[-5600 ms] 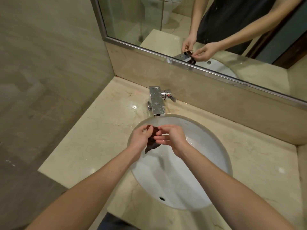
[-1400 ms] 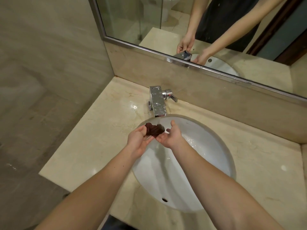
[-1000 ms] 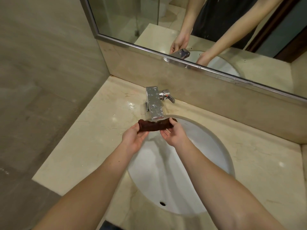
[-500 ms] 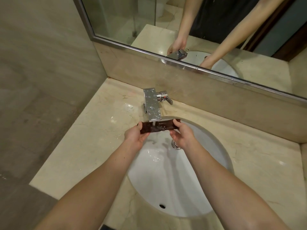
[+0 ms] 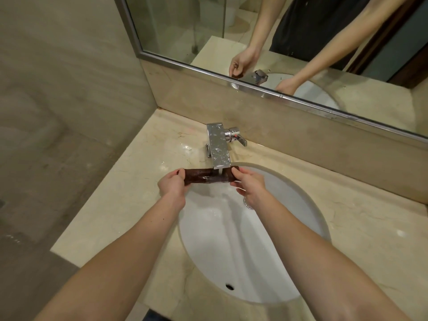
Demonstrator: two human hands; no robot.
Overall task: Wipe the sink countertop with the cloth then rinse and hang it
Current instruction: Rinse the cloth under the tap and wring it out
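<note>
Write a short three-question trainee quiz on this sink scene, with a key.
1. True or false: the left hand and right hand each grip one end of the cloth, stretched under the faucet spout.
2. The faucet's lever sticks out on which side? A) left B) right C) front
3. Fill in: water runs from the spout onto the ____ and into the sink.
Key: 1 true; 2 B; 3 cloth.
</note>
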